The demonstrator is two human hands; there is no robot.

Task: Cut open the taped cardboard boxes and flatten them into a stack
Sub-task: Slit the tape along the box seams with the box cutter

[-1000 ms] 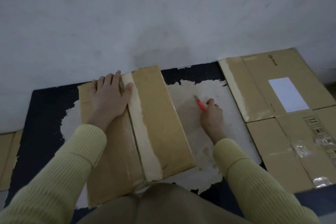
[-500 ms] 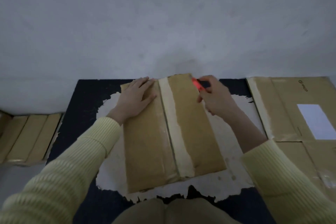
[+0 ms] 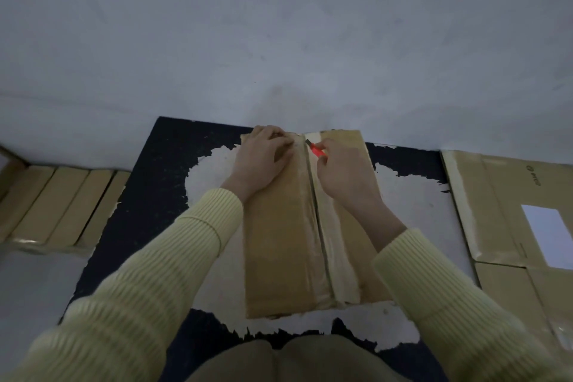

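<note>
Head view (the only view supplied).

1. Location of the work. The cardboard box (image 3: 279,242) is lying flat on a dark mat (image 3: 145,189) on the floor, directly in front of the person's knees, with its far end close to the wall (image 3: 279,40). A pale tape strip (image 3: 339,254) is running down the length of its top face, just right of the centre seam.

2. Left hand. The left hand (image 3: 263,158) is resting palm-down on the far left part of the top face, fingers spread and reaching the far edge. It is holding nothing and is pressing the box down.

3. Right hand. The right hand (image 3: 344,174) is gripping a red cutter (image 3: 317,150), fingers curled round the handle. The tip is pointing at the far end of the seam. Whether the blade is touching the tape cannot be told.

4. Surroundings. Flattened boxes (image 3: 496,211) are lying to the right, one bearing a white label (image 3: 548,236). A row of boxes (image 3: 52,205) is lying to the left, well apart from the work.

5. Handling assessment. The box is probably light and likely to slide on the mat, so it needs holding down during the cut. The panels are looking stiff, while the seam is likely to sag under pressure. The best hold is flat on a panel beside the seam, away from the blade path. The cut is appearing to be at its start, with the tape intact along the near length.
</note>
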